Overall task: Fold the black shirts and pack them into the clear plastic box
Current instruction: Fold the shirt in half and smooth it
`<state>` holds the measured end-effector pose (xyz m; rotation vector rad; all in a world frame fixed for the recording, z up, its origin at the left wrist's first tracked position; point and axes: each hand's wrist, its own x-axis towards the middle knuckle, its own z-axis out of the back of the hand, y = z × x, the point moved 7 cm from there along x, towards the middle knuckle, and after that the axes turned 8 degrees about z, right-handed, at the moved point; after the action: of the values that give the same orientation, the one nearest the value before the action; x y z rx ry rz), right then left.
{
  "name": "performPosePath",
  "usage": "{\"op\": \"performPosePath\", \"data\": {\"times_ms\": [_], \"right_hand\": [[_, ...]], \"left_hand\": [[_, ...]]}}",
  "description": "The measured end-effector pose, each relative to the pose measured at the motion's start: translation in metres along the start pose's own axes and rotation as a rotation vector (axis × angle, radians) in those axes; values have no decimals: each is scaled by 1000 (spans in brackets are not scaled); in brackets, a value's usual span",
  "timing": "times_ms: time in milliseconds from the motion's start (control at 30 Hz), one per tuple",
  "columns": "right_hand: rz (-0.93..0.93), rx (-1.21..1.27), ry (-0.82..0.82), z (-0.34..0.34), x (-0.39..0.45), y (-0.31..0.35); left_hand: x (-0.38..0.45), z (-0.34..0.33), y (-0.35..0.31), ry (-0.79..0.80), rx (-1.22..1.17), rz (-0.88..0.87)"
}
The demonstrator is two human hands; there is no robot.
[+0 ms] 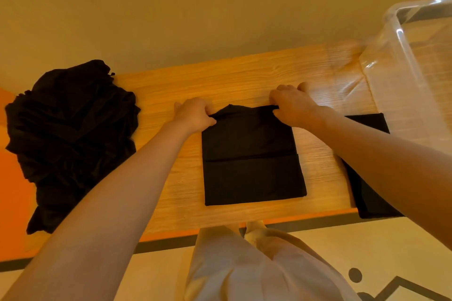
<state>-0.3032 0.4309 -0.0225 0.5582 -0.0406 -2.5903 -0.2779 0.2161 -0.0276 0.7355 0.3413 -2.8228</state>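
A heap point(71, 134) of loose black shirts covers the table's point(244, 73) left end and hangs over its near edge. A folded shirt point(367, 193) lies at the near right, partly under my right forearm. The clear box point(415, 76) stands at the far right corner; I can't tell what is in it. The shirt point(252, 156) I'm folding lies flat mid-table, close to the near edge, a neat rectangle with one crosswise fold line. My left hand point(193, 115) pinches its far left corner, and my right hand point(291, 105) pinches its far right corner, fingers curled over the cloth.
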Motion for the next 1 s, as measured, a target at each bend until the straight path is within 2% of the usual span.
{"op": "performPosePath", "data": {"times_ms": [67,167,400,600,767,867,1000], "right_hand": [[-6,-10,27,1,2,-4],[15,28,19,0,2,-6],[33,352,-156,21,-8,-15],[87,530,-317,34,-47,-17],[249,517,-326,27,-98,4],[282,418,-369,13,-124,17],[416,243,-369,-21,-150,34]], "left_hand": [[2,-2,7,65,-51,69],[1,0,12,64,-122,91],[-14,22,13,-88,-271,7],[-53,36,21,-221,-457,-109],[-109,17,30,-249,-577,-225],[-131,-6,40,-331,-512,-317],[-154,-35,43,-397,-406,-366]]}}
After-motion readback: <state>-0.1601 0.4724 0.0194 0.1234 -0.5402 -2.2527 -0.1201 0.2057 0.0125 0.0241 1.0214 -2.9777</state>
